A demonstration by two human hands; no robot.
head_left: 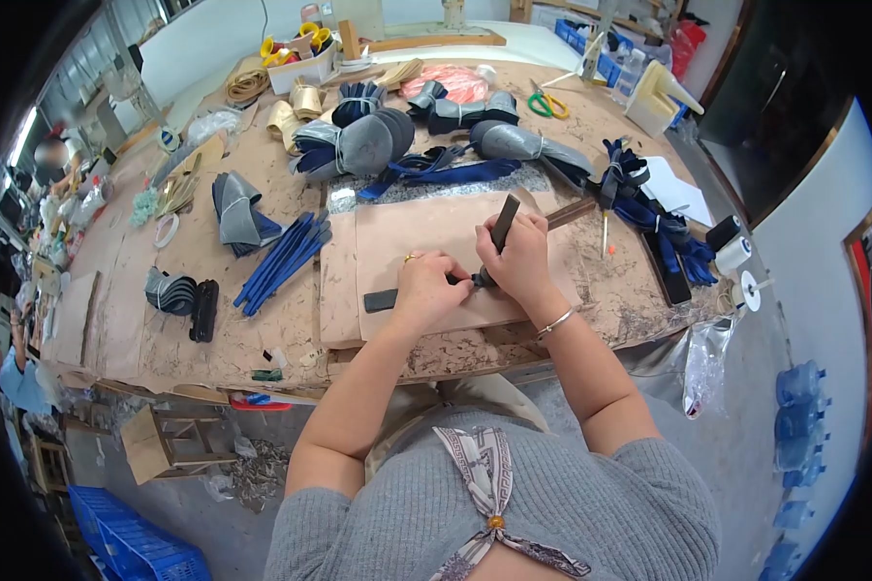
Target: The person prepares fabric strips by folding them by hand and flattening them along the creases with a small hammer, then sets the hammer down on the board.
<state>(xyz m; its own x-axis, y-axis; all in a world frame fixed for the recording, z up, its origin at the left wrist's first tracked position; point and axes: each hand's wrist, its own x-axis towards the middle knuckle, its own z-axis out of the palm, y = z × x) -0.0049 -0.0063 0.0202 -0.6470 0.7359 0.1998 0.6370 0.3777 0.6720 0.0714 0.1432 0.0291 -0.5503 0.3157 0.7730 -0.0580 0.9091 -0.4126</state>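
My right hand (518, 257) is closed around a flat dark bar-shaped tool (504, 221), held at a slant with its upper end sticking out above the fist. Its lower end is near the fingertips of my left hand (434, 286). That hand is curled, pinching and pressing down a dark grey strip (381, 300) whose end shows to the left; the middle of the strip is hidden beneath my fingers. Both hands work over a pale board (397, 232) on the table. Behind it lie blue strips (446, 172) and tied bundles of grey pieces (368, 140).
More blue strips (286, 259) and a grey bundle (237, 211) lie left of the board. Green-and-orange-handled scissors (549, 105) are at the back. White thread spools (733, 255) stand at the right edge. A wooden stool (160, 445) and blue crate (131, 537) are on the floor.
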